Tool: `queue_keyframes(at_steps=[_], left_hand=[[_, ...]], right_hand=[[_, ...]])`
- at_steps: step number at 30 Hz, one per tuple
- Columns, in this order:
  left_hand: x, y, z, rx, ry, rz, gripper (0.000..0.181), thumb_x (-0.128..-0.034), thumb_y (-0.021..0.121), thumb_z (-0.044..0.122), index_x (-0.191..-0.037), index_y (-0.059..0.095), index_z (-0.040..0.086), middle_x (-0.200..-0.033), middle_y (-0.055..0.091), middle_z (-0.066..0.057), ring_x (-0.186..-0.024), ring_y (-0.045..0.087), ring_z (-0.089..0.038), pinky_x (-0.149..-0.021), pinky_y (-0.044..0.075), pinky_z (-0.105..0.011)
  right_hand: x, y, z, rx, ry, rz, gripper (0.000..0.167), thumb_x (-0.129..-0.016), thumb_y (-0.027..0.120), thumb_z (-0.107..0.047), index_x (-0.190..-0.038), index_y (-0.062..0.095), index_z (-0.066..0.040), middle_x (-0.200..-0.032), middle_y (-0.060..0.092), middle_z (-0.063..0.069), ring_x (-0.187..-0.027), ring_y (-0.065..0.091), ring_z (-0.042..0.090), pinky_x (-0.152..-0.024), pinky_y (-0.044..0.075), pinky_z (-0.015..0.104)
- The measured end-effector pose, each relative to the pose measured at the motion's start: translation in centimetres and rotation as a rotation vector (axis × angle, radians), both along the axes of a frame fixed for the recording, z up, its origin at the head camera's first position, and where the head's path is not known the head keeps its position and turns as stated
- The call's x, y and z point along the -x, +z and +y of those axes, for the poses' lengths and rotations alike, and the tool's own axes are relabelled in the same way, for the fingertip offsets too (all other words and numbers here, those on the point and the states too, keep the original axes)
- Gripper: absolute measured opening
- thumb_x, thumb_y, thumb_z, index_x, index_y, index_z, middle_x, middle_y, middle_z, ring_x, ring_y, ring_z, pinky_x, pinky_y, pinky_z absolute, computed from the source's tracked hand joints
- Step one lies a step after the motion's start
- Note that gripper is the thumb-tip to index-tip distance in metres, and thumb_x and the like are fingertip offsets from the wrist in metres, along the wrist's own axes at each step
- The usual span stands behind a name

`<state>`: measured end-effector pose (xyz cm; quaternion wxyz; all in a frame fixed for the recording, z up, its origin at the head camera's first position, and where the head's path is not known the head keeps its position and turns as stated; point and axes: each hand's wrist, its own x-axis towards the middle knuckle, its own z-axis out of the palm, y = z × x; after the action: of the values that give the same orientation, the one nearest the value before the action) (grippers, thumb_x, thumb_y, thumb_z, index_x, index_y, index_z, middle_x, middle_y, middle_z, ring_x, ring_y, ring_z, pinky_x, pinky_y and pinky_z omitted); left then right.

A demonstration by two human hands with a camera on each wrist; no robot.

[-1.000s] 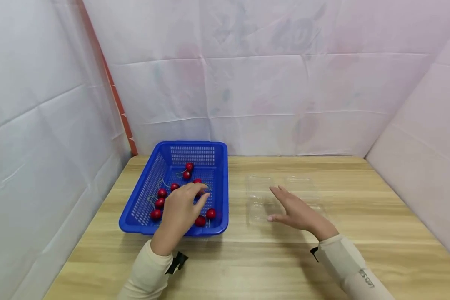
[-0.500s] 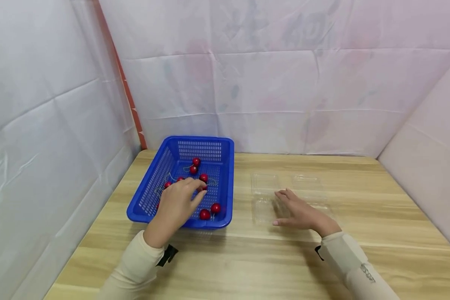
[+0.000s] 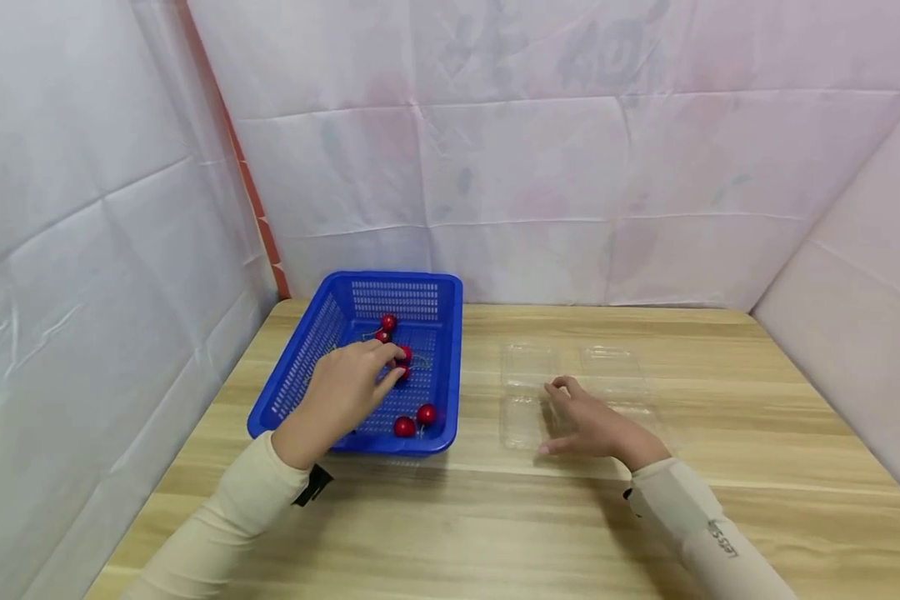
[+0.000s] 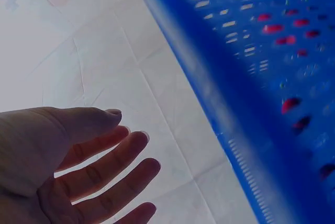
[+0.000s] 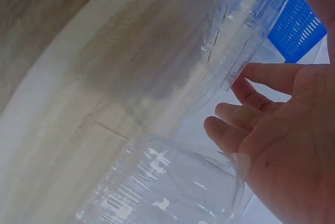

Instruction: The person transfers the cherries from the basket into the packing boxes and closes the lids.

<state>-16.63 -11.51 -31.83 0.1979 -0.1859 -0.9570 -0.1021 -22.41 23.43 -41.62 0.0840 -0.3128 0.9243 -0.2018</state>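
Note:
My left hand (image 3: pixel 345 390) hovers over a blue plastic basket (image 3: pixel 458 358), its thumb and fingers apart near a red cherry (image 3: pixel 405 353). In the left wrist view nothing shows between the loosely bent fingers of the left hand (image 4: pixel 99 156). Other cherries (image 3: pixel 427 414) with thin stems lie in the basket, some hidden behind the hand. My right hand (image 3: pixel 596 423) is among clear plastic boxes (image 3: pixel 521 422) right of the basket. In the right wrist view its fingers are slightly bent, with fingertips at the edge of one clear box (image 5: pixel 241 30).
Clear boxes also stand farther back on the wooden table (image 3: pixel 480 517), including a see-through box (image 3: pixel 613 367) at the back right. White sheets (image 3: pixel 517 167) hang behind and at both sides. The basket stands close to the left sheet.
My left hand has shifted slightly left and up over the basket, with its forearm swinging left. My right hand's fingers have bent a little more among the boxes. The head view has shifted slightly.

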Motion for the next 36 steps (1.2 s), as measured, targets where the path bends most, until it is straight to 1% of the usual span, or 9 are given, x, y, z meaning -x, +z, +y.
queue_keyframes(at_steps=[4,7,15,20,22,25,29,32,36], left_hand=[[0.5,0.8,-0.6,0.002,-0.012,-0.004,0.013,-0.0867,0.072,0.024,-0.096,0.074,0.014,-0.087,0.072,-0.002,-0.069,0.064,-0.017,-0.057,0.053,-0.03],[1.0,1.6,-1.2,0.0,-0.016,-0.001,0.012,-0.0873,0.071,0.023,-0.093,0.075,0.014,-0.088,0.072,-0.002,-0.073,0.066,-0.019,-0.06,0.054,-0.033],[2.3,4.2,-3.7,-0.015,0.02,0.012,0.015,-0.088,0.07,0.022,-0.094,0.077,0.009,-0.092,0.073,-0.008,-0.083,0.068,-0.025,-0.065,0.054,-0.04],[3.3,5.4,-4.5,-0.013,0.054,-0.006,0.017,-0.0896,0.068,0.022,-0.097,0.076,0.009,-0.096,0.073,-0.01,-0.08,0.067,-0.026,-0.06,0.053,-0.04],[3.8,5.6,-4.7,-0.012,0.058,-0.032,0.019,-0.0905,0.067,0.023,-0.099,0.076,0.009,-0.099,0.072,-0.011,-0.082,0.067,-0.026,-0.063,0.054,-0.041],[4.7,5.8,-5.3,-0.016,0.019,-0.06,0.019,-0.0913,0.066,0.019,-0.102,0.075,0.006,-0.107,0.07,-0.014,-0.097,0.064,-0.031,-0.081,0.052,-0.046],[5.7,5.8,-6.3,-0.032,-0.012,-0.06,0.019,-0.0897,0.067,0.015,-0.103,0.074,0.004,-0.122,0.062,-0.018,-0.122,0.049,-0.038,-0.104,0.036,-0.055],[6.2,5.7,-6.8,-0.037,0.003,-0.062,0.02,-0.0889,0.068,0.015,-0.105,0.074,0.005,-0.127,0.06,-0.018,-0.128,0.043,-0.038,-0.106,0.029,-0.059],[7.0,5.2,-7.1,-0.017,0.01,-0.094,0.024,-0.0893,0.068,0.018,-0.109,0.072,0.005,-0.127,0.06,-0.017,-0.126,0.045,-0.037,-0.106,0.029,-0.059]], right_hand=[[-0.4,0.2,-0.4,-0.001,-0.01,-0.035,0.099,-0.075,0.08,-0.043,-0.14,0.032,0.013,-0.136,0.033,0.026,-0.108,0.055,0.038,-0.09,0.046,0.051],[-0.5,0.3,-0.8,-0.003,-0.01,-0.024,0.099,-0.074,0.081,-0.042,-0.14,0.032,0.013,-0.136,0.034,0.028,-0.111,0.054,0.041,-0.091,0.045,0.053],[-0.2,0.2,-1.6,-0.031,-0.017,-0.032,0.103,-0.071,0.081,-0.046,-0.14,0.031,0.012,-0.137,0.036,0.028,-0.116,0.05,0.043,-0.095,0.043,0.054],[-0.3,0.2,-1.7,-0.027,-0.027,-0.036,0.103,-0.069,0.083,-0.045,-0.139,0.032,0.012,-0.136,0.036,0.027,-0.116,0.051,0.042,-0.094,0.044,0.053],[-0.4,0.3,-1.8,-0.022,-0.028,-0.036,0.103,-0.069,0.084,-0.044,-0.138,0.033,0.013,-0.136,0.036,0.027,-0.116,0.05,0.042,-0.094,0.044,0.053],[-0.5,0.4,-2.0,-0.015,-0.034,-0.039,0.104,-0.067,0.085,-0.043,-0.138,0.033,0.013,-0.136,0.036,0.028,-0.117,0.049,0.043,-0.095,0.043,0.053],[-0.6,0.5,-2.2,-0.02,-0.043,-0.045,0.105,-0.066,0.085,-0.044,-0.138,0.034,0.012,-0.136,0.037,0.027,-0.119,0.048,0.043,-0.096,0.043,0.053],[-0.7,0.6,-2.3,-0.034,-0.047,-0.042,0.105,-0.066,0.084,-0.046,-0.138,0.035,0.012,-0.136,0.038,0.027,-0.119,0.049,0.042,-0.097,0.043,0.053],[-0.8,0.6,-2.3,-0.055,-0.051,-0.035,0.106,-0.064,0.085,-0.047,-0.137,0.036,0.013,-0.134,0.039,0.027,-0.117,0.05,0.042,-0.096,0.043,0.052]])
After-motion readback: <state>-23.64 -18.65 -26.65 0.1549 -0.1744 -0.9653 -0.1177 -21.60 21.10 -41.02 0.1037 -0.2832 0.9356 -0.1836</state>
